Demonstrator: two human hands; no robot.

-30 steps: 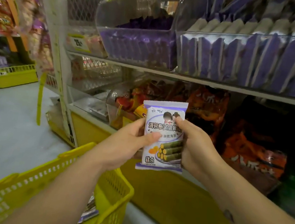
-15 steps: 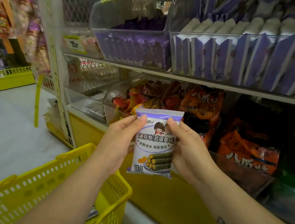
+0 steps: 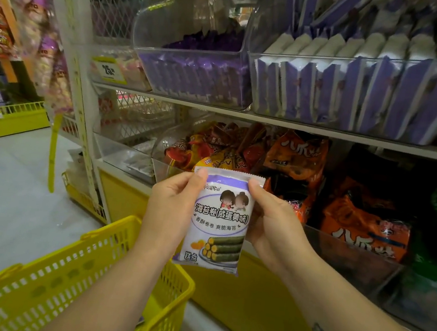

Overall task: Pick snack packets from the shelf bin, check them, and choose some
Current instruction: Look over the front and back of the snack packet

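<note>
packet [image 3: 219,221]: upright, front facing me, above yellow basket [image 3: 65,281]
left hand [image 3: 172,209]: pinched my packet's left edge
right hand [image 3: 273,224]: pinched its right edge

The snack packet [image 3: 219,220] was a sealed white-and-purple pouch printed with green rolls and two cartoon figures. It stood upright with its front face toward the camera, pinched near its top corners between the fingers [image 3: 201,175] of the left hand [image 3: 170,209] and those of the right hand [image 3: 275,227]. The clear shelf bin [image 3: 363,56], packed with upright purple-and-white packets [image 3: 379,102], sat above and beyond the fingers.
</note>
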